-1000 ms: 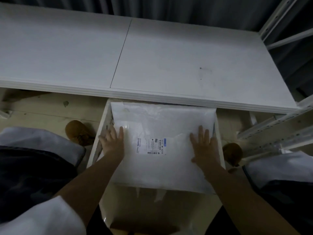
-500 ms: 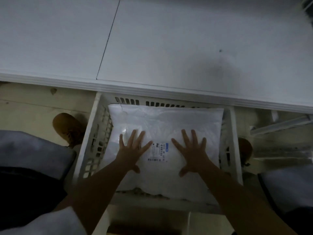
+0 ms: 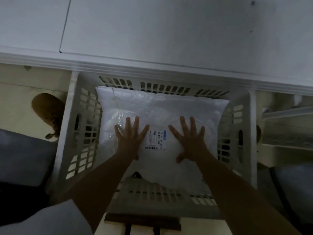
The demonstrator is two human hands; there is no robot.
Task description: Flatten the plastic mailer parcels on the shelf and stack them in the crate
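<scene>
Both hands have slid inward since a second ago, when they sat at the parcel's edges; now the left hand (image 3: 129,139) and right hand (image 3: 190,141) press flat, fingers spread and straight, gripping nothing, on the white mailer parcel (image 3: 160,119) lying in the crate (image 3: 243,133). Between the 2 palms sits its shipping label (image 3: 155,139), and beyond the fingertips the shelf (image 3: 169,39) overhangs the crate's far wall.

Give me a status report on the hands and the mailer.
Left hand, right hand flat on mailer. Mailer inside crate. Nothing in the way.
</scene>
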